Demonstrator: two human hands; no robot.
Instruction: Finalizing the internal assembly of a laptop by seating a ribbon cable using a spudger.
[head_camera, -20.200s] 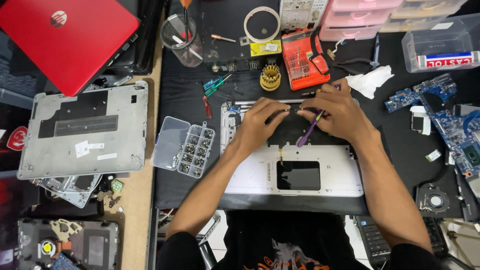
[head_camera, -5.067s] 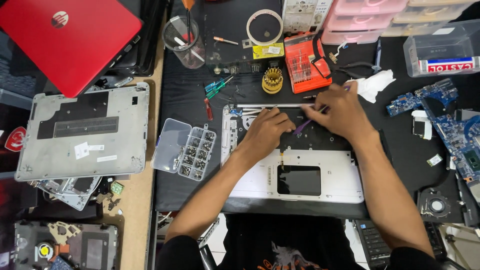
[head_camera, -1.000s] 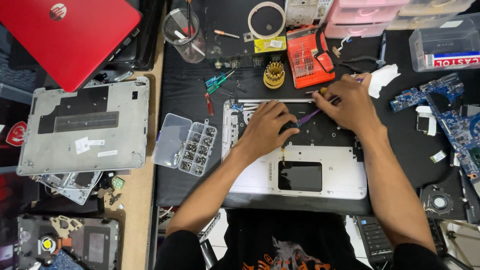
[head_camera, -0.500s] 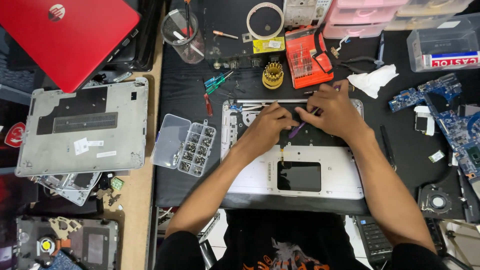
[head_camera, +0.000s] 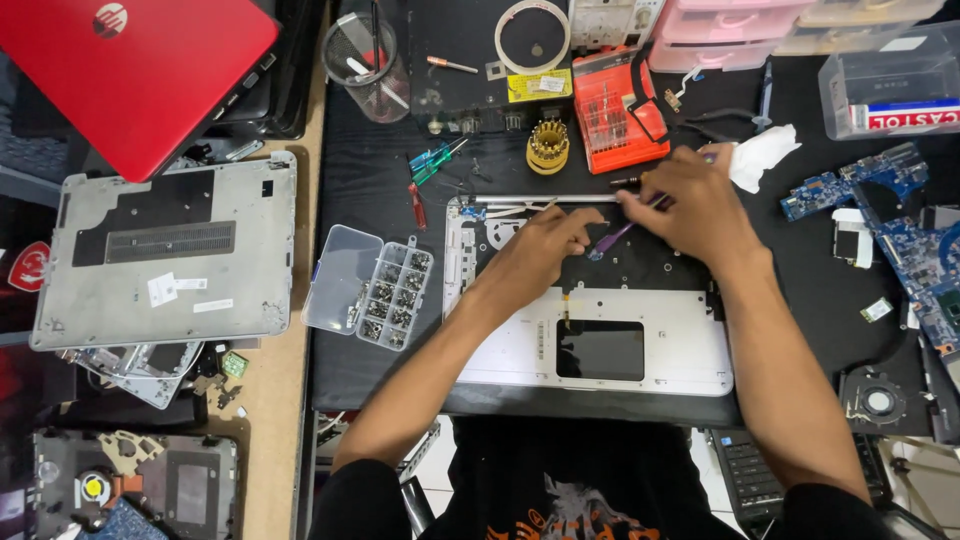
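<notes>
A silver laptop palmrest shell lies face down on the black mat in front of me. My left hand rests on its dark keyboard area, fingers curled toward the top hinge edge. My right hand is just to the right of it, gripping a purple-handled tool whose tip points down-left toward my left fingers. What lies under the fingertips is hidden.
A clear screw organiser sits left of the shell. A grey laptop bottom cover and red laptop lid lie further left. An orange bit set, yellow bit holder, small screwdrivers, blue circuit boards and a fan surround it.
Both hands have shifted slightly up and right along the shell's top edge, the right hand still gripping the purple tool. The view has tilted a little.
</notes>
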